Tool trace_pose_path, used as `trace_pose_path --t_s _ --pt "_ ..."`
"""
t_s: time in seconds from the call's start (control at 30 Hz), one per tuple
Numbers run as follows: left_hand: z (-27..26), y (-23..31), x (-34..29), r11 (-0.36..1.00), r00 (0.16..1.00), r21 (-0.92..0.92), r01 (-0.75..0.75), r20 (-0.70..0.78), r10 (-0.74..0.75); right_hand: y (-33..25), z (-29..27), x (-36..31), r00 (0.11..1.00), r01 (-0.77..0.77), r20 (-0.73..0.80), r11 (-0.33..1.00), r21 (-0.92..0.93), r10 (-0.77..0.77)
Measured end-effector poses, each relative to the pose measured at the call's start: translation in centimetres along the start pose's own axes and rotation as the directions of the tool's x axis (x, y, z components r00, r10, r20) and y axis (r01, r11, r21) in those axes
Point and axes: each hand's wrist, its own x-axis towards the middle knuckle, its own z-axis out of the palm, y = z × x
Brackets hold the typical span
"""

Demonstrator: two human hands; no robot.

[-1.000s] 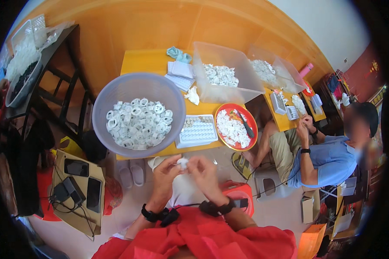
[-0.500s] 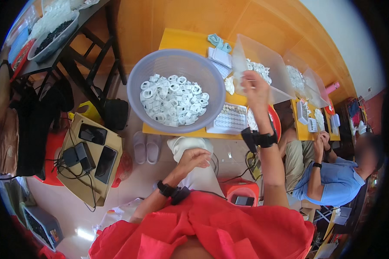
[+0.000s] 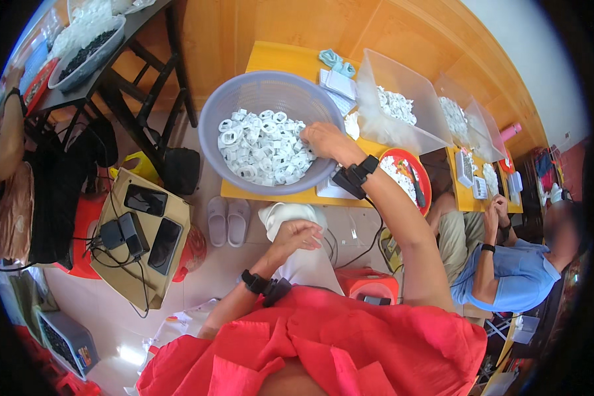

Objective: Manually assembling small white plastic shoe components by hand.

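A grey-lilac plastic basket point(image 3: 208, 125) holds a heap of small white plastic parts point(image 3: 264, 148), many of them ring-shaped with a little block. Over the basket's right side, my right hand point(image 3: 328, 142) reaches in, its fingers closed and pressed down at the edge of the heap. Its fingertips are partly hidden, so what they hold cannot be made out. My left hand point(image 3: 298, 236) hovers above my lap, thumb and fingers drawn together. Anything between them is too small to name.
Beside the basket on the yellow table point(image 3: 270, 56) stand a clear bin point(image 3: 429, 135) of white parts and a red bowl point(image 3: 424, 191) with a dark-handled tool. A cardboard tray point(image 3: 122, 251) with phones lies left. Someone in blue point(image 3: 515, 274) works at the right.
My right hand has swung left and down, from beside the clear bin into the basket. The red bowl shows more fully. My left hand stays nearly where it was.
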Motion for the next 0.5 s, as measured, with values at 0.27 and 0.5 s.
trace_pose_path --t_s 0.27,0.5 --pt "0.1 0.1 0.0 1.000 1.000 0.015 -0.001 -0.011 0.001 2.0 0.0 0.5 0.995 0.055 0.085 0.989 -0.137 -0.043" --pt "0.1 -0.1 0.4 0.999 1.000 0.026 -0.024 0.013 0.024 -0.3 -4.6 -5.4 0.962 -0.071 -0.095 0.574 0.815 0.254"
